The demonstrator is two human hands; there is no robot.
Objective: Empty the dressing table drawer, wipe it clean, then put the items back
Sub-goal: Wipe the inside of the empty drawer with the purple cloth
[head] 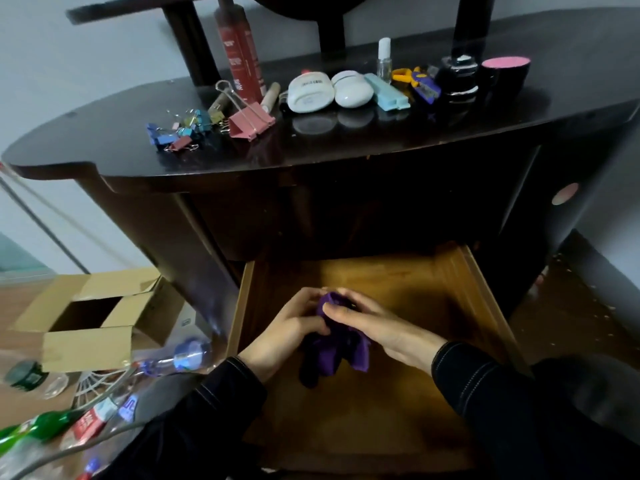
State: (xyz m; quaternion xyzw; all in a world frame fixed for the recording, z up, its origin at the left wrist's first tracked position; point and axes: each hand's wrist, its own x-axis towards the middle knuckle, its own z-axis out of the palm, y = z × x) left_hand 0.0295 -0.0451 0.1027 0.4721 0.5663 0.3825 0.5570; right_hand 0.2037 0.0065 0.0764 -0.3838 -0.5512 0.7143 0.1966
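Judging by the bare wooden bottom of the drawer [381,410], which is pulled out below the dressing table top [346,150], the emptying step is taken as done: nothing is seen lying inside it. What look like its contents are set out on the table top: a scatter of small binder clips [180,131], a large pink clip [251,123], a tall red bottle [240,53], two white cases [310,93], a light-blue box [386,91], a small clear bottle [384,58], a black jar [457,76] and a pink-topped cup [505,72].

A purple cloth [332,355] is held above the middle of the drawer. It is gripped by the left hand [287,323] from one side and pinched by the right hand [367,323] from the other, with fingers curled round the bunched upper part while the lower folds hang free. The cloth is not seen touching the wood.

The wiping is therefore judged to be at its start or about to begin; whether any of the surface is already wiped cannot be told. The wipe and the return of every item are judged to be left.
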